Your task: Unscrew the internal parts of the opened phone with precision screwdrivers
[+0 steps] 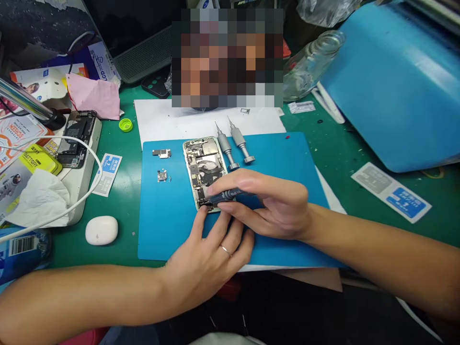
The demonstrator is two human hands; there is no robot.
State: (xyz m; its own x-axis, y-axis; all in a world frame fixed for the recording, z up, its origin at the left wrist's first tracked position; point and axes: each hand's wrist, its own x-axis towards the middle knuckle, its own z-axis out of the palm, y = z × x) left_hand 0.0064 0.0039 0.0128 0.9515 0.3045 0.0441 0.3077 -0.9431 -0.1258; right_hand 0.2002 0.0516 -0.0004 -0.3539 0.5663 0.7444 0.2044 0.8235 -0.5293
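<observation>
An opened smartphone (210,166) lies on the blue work mat (165,225), its circuit boards and inner parts exposed. My left hand (212,249), wearing a ring, has its fingertips at the phone's bottom end, holding it there; part of this grip is hidden. Between the fingers of my right hand (273,203) is a dark precision screwdriver (230,194), tilted low over the phone's lower part. Its tip is hard to make out. Two grey precision screwdrivers (225,146) lie at the phone's upper right. Small metal phone parts (162,176) rest to its left.
A white earbud case (101,230) sits left of the mat. Another opened phone (77,139) lies on a white box, with a white cable (84,203) looping nearby. A glass jar (312,62) and a large blue sheet (391,91) are at the right. Someone's blurred-out area is opposite.
</observation>
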